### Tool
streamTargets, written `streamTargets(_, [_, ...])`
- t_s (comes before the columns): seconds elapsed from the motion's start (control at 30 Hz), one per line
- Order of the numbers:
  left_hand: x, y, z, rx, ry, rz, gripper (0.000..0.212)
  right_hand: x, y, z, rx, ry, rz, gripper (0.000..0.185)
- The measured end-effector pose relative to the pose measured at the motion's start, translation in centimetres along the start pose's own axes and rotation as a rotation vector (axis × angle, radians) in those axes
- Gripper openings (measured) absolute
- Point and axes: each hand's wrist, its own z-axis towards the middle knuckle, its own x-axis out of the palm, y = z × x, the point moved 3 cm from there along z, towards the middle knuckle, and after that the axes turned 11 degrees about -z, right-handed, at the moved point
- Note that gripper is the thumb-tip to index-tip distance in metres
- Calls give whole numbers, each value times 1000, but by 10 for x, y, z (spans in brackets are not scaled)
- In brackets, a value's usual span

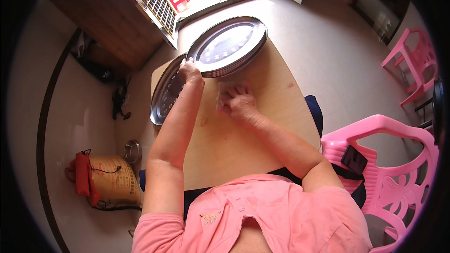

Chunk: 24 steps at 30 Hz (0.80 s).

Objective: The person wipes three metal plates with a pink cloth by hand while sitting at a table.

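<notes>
My left hand (191, 72) grips the near left rim of a stack of oval metal trays (228, 47) at the far end of the wooden table (225, 147). Whether the stack is raised or rests on the tabletop I cannot tell. Another metal tray (165, 95) lies at the table's left edge, partly covered by my left hand and forearm. My right hand (240, 107) presses a pale cloth with pink edging (221, 95) against the tabletop, just in front of the stack.
On my right stands a pink plastic chair (378, 130) with a smartphone (354, 159) on it. Another pink chair (411, 63) is farther off. A yellow sack (112, 175) and a clear bowl (133, 151) sit left of the table. Beyond it are open lattice doors (151, 3).
</notes>
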Motion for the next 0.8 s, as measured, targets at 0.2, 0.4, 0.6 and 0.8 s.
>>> streamTargets(0.2, [0, -12, -14, 15, 9, 66, 39, 0, 1, 1, -8, -10, -26, 42])
streamTargets(0.4, [2, -23, -31, -202, 22, 88, 28, 1, 0, 0, -16, -44, -21, 41])
streamTargets(0.6, [3, -23, -34, -372, 75, -49, 24, -1, -1, -1, -10, -73, -15, 37])
streamTargets(0.8, [2, -18, -22, -479, 184, -48, 35, -24, -11, 3, 255, -163, 552, 26])
